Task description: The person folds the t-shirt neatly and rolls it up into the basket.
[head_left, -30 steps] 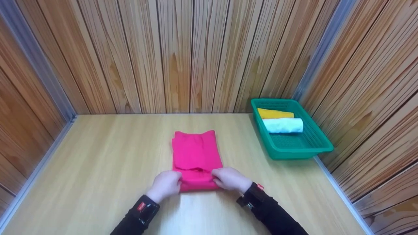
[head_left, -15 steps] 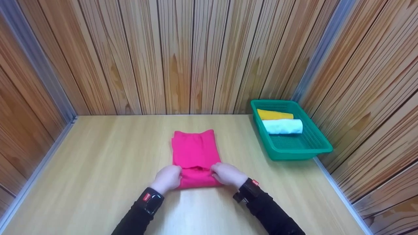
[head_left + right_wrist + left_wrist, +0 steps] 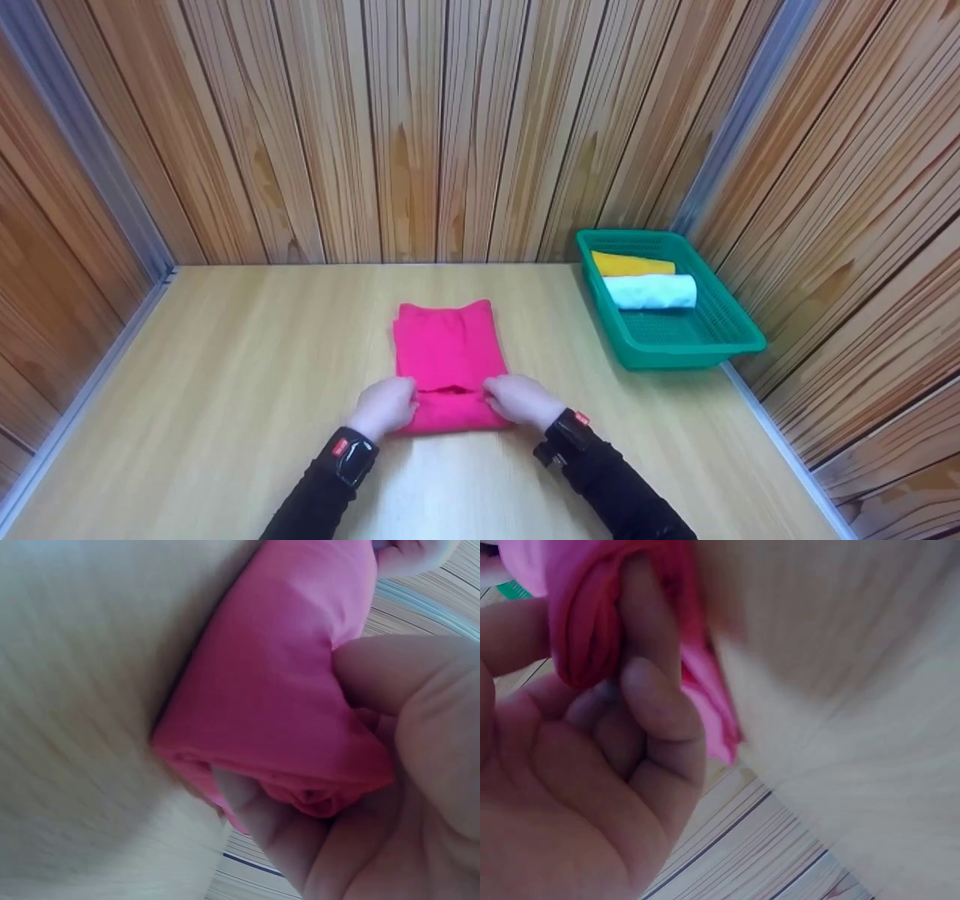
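Observation:
A bright pink cloth (image 3: 448, 349) lies folded into a rectangle on the table, its near end rolled over into a thick band. My left hand (image 3: 384, 405) grips the left end of that roll. In the left wrist view, thumb and fingers of the left hand (image 3: 607, 742) pinch the layered pink cloth (image 3: 585, 622), one finger reaching into the fold. At the right end, my right hand (image 3: 523, 401) holds the roll. The right wrist view shows the thumb of my right hand (image 3: 397, 765) pressing on top of the pink cloth (image 3: 277, 690), with fingers tucked into its open end.
A green plastic basket (image 3: 694, 347) stands at the back right, against the side wall. Inside it lie a rolled white cloth (image 3: 651, 292) and a yellow cloth (image 3: 632, 263). Wooden panel walls (image 3: 405, 135) enclose the light wood table (image 3: 247, 360) at the back and sides.
Both hands have shifted slightly away from me, and the rolled near end of the pink cloth has moved a little forward with them. In the last half second hardly anything moves.

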The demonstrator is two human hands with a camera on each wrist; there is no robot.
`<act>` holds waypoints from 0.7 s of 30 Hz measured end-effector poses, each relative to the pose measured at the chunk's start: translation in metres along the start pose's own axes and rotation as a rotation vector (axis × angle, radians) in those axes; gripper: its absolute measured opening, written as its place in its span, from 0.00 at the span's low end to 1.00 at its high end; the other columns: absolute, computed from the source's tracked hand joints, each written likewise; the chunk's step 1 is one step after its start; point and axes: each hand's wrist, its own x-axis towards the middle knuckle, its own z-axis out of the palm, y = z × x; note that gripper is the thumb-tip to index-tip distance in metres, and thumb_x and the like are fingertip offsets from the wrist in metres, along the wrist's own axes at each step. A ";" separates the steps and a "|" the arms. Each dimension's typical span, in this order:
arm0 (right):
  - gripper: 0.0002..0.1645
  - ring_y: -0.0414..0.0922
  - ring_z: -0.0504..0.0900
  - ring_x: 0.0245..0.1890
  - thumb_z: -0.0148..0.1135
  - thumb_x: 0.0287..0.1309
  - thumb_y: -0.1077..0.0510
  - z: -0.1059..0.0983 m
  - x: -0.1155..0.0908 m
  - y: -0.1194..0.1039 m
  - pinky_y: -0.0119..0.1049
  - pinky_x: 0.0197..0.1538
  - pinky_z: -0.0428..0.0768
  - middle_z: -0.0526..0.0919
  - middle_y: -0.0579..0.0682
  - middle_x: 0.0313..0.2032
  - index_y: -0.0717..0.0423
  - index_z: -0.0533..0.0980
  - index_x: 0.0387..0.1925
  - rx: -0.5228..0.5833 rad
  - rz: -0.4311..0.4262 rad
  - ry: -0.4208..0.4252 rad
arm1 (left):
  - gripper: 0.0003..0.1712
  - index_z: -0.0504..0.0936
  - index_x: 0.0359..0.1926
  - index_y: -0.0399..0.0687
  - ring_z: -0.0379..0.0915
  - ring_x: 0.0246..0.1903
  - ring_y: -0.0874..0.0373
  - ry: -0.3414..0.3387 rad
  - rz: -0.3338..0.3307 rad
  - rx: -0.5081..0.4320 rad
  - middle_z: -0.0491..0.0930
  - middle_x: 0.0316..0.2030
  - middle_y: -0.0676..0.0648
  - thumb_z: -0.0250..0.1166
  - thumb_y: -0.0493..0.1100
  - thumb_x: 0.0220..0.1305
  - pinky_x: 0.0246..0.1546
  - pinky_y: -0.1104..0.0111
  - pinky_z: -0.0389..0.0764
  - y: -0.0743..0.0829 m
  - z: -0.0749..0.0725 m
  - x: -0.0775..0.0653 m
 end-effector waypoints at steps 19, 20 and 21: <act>0.07 0.46 0.79 0.36 0.68 0.59 0.58 -0.001 -0.011 -0.010 0.39 0.37 0.79 0.78 0.47 0.33 0.54 0.78 0.37 -0.153 -0.074 0.288 | 0.10 0.76 0.26 0.44 0.76 0.29 0.49 0.022 0.001 -0.020 0.75 0.24 0.49 0.71 0.35 0.55 0.33 0.57 0.78 -0.002 0.008 0.004; 0.09 0.46 0.79 0.37 0.68 0.58 0.57 -0.002 -0.014 -0.013 0.39 0.38 0.79 0.78 0.47 0.34 0.53 0.78 0.39 -0.164 -0.090 0.308 | 0.10 0.76 0.26 0.44 0.76 0.29 0.49 0.015 -0.007 -0.026 0.75 0.24 0.49 0.71 0.35 0.55 0.34 0.57 0.79 -0.003 0.008 0.004; 0.10 0.45 0.78 0.38 0.69 0.58 0.57 -0.002 -0.017 -0.016 0.39 0.39 0.79 0.78 0.47 0.35 0.53 0.78 0.40 -0.177 -0.104 0.323 | 0.10 0.76 0.26 0.44 0.76 0.29 0.49 0.010 -0.011 -0.028 0.75 0.24 0.49 0.71 0.34 0.55 0.34 0.57 0.79 -0.003 0.008 0.004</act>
